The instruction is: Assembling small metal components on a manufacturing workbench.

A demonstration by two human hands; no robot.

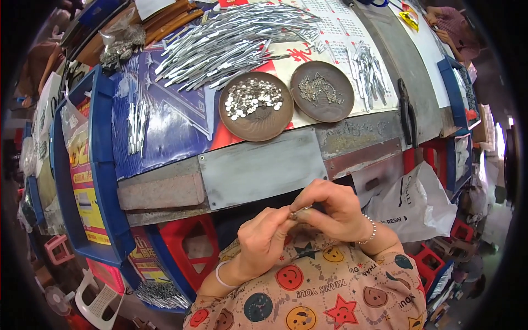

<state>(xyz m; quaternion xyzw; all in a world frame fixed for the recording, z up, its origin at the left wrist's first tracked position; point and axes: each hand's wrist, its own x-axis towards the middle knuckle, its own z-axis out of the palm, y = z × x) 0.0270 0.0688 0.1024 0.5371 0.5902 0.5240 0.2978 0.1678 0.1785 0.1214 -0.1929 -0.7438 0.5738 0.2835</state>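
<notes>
Two hands, one small metal piece, two brown dishes.

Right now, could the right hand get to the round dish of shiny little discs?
Probably yes. Nothing stands between the right hand and the dish of discs; only the flat grey metal plate lies between. But both hands are pinching a small metal piece, so it is busy.

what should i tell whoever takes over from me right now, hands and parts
Left hand and right hand: together pinching one small metal piece in front of the bench edge, above the lap.
Parts: big pile of metal strips at the back; left brown dish holds shiny round pieces; right brown dish holds small bent metal pieces; smaller heap of strips to its right.
Done: cannot tell which heap is finished work.
Left: the piece in hand is not yet set down.
</notes>
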